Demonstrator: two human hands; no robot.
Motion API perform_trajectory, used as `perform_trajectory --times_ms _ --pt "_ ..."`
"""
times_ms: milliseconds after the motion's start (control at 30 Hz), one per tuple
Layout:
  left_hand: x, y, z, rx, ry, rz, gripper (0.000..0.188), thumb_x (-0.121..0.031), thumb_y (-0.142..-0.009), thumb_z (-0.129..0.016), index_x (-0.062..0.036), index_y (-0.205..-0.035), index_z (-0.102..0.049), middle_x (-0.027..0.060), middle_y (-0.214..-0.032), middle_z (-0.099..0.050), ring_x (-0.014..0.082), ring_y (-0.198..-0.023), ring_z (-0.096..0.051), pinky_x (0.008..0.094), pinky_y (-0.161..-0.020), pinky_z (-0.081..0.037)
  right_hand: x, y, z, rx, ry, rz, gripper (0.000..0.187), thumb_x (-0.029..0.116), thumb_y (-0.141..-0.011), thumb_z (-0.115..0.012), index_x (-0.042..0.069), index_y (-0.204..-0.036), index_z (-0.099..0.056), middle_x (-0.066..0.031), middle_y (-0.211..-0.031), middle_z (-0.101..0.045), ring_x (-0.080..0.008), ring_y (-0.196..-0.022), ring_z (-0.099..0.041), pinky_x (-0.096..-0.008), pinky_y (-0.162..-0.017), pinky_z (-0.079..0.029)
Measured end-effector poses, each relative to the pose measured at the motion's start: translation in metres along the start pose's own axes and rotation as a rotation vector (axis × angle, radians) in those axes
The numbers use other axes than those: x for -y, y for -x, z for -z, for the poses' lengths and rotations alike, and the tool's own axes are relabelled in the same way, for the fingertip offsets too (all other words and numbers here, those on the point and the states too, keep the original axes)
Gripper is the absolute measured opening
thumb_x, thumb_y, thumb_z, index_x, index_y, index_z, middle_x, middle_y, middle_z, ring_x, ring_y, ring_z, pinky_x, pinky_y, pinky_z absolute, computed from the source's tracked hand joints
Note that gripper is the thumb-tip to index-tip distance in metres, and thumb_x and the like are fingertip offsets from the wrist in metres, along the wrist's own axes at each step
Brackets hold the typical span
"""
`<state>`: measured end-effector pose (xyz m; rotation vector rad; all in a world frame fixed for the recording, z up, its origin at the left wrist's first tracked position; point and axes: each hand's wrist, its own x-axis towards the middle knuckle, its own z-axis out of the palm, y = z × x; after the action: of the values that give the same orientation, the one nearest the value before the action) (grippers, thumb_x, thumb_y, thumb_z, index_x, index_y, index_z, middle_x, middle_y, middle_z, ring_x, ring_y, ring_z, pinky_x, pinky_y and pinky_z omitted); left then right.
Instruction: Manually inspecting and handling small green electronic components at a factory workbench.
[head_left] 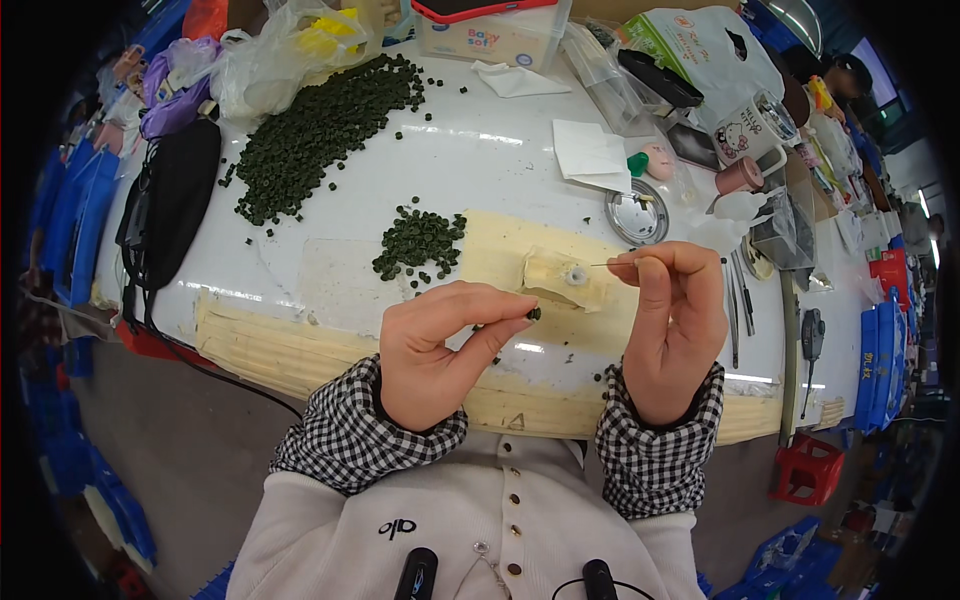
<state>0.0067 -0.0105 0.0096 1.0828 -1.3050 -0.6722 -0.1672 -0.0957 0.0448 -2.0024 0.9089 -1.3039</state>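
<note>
The small, dark-green bead (534, 314) is positioned above the table (480, 150), pinched in the left hand (430, 350). The right hand (668, 330) pinches a thin needle (604, 264) above a cream block (546, 270). Beyond: round metal dish (637, 213), contents indistinct; clear box (552, 38), pale contents.

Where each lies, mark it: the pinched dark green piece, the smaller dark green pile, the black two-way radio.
Pinched dark green piece (535, 313), head view: its exposed end.
Smaller dark green pile (420, 243), head view: middle of the heap.
Black two-way radio (813, 340), head view: on its body.
</note>
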Motion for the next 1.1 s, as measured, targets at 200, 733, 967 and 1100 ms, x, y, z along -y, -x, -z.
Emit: perform_trajectory --times_ms 200,733,967,1100 --pt "0.002 0.001 -0.001 -0.034 0.034 0.026 0.020 0.008 -0.083 -0.068 0.0023 -0.102 -0.071 0.0127 -0.088 -0.071 0.0169 -0.079 -0.067 0.0259 -0.070 -0.052 -0.006 -0.005 -0.001 0.168 0.428 0.097 0.009 0.000 -0.085 -0.065 -0.001 -0.092 -0.058 -0.0138 -0.087 -0.061 -0.0302 -0.078 -0.062 -0.0341 -0.067 -0.050" --pt "0.005 0.003 0.001 -0.099 0.357 0.250 0.020 0.004 -0.088 -0.066 0.0029 -0.108 -0.069 0.0093 -0.100 -0.068 0.0115 -0.089 -0.063 0.0231 -0.077 -0.051 0.018 0.014 -0.009 0.355 0.007 0.083 0.036 -0.006 -0.080 -0.069 0.001 -0.115 -0.068 -0.0115 -0.092 -0.065 -0.0233 -0.078 -0.060 -0.0296 -0.067 -0.049" --pt "0.005 0.004 0.001 -0.083 0.321 0.210 0.019 0.004 -0.088 -0.066 0.0025 -0.107 -0.069 0.0097 -0.100 -0.068 0.0136 -0.090 -0.064 0.0246 -0.081 -0.052 0.011 0.016 -0.009 0.390 -0.019 0.071 0.036 -0.006 -0.080 -0.070 0.002 -0.115 -0.068 -0.0112 -0.094 -0.065 -0.0234 -0.079 -0.061 -0.0291 -0.068 -0.050" --pt "0.005 0.003 0.001 -0.095 0.262 0.175 0.019 0.005 -0.087 -0.066 0.0017 -0.106 -0.070 0.0091 -0.096 -0.068 0.0127 -0.086 -0.063 0.0240 -0.076 -0.051 0.009 0.015 -0.009 0.405 -0.020 0.094 0.037 -0.006 -0.079 -0.071 0.003 -0.115 -0.069 -0.0106 -0.094 -0.065 -0.0229 -0.080 -0.062 -0.0286 -0.069 -0.050"
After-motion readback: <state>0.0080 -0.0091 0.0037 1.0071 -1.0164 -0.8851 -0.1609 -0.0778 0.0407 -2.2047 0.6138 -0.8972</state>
